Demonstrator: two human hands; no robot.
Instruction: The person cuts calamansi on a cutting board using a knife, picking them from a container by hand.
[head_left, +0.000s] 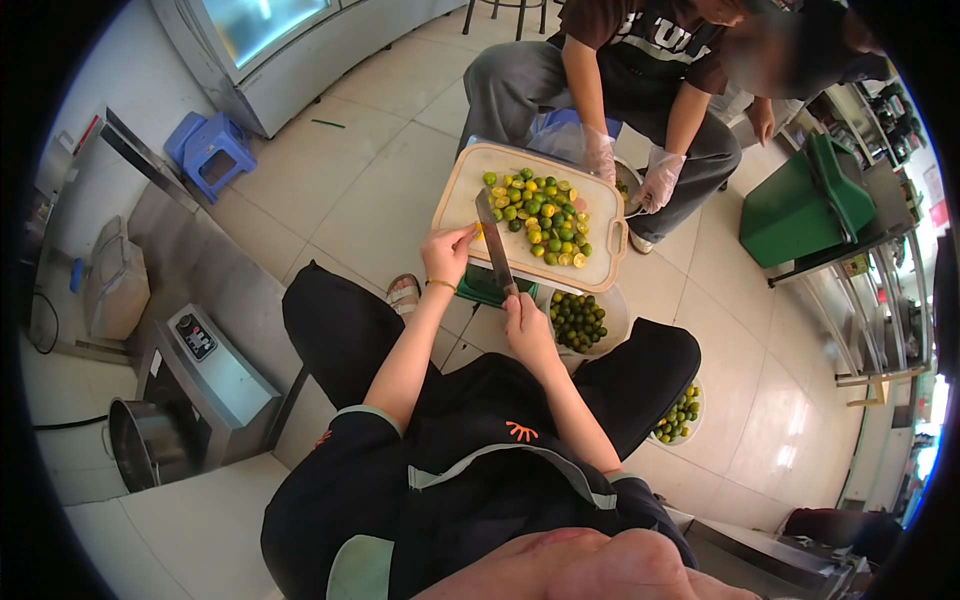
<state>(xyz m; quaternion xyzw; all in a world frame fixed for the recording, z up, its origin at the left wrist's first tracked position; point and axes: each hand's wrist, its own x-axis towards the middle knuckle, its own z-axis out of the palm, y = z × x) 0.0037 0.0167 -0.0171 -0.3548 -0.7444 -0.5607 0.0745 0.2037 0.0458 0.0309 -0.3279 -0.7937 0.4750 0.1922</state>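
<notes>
My right hand is wrapped round the handle of a long knife, its blade pointing away over the cutting board. Close to the blade, my left hand pinches a small yellow citrus fruit at the board's near left side. Whether that fruit is whole or cut is too small to tell. Many small green and yellow citrus fruits, some halved, lie heaped on the board. Below its near edge stands a tub of dark green citrus fruits.
Opposite sits a person with gloved hands at a bowl. Another container of citrus stands by my right knee. Around are a blue stool, a green bin, a metal pot and a rack.
</notes>
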